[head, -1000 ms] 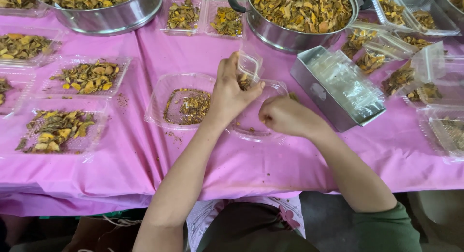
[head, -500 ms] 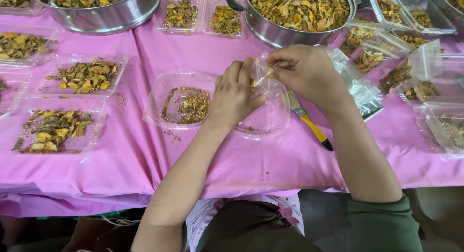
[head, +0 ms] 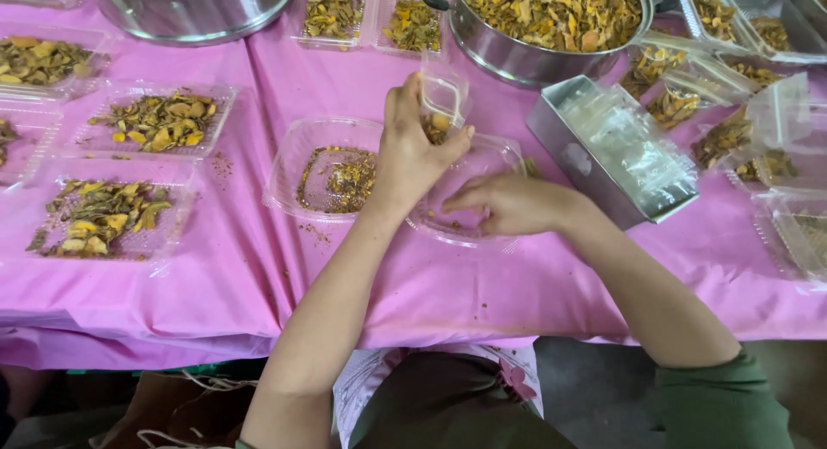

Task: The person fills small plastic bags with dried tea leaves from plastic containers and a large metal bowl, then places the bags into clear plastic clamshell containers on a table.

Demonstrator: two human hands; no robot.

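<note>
Gripping a clear bag (head: 441,105), left hand (head: 412,152) raised

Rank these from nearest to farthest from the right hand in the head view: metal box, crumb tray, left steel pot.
1. Metal box: just right of the right hand.
2. Crumb tray: to its left, beyond the left hand.
3. Left steel pot: far corner, top left.

A pink cloth (head: 258,277) is covering the whole table and is hanging down over the near edge. Soft, even light is falling on it. Below the table, a grey floor (head: 594,389) is showing in the shade.
</note>
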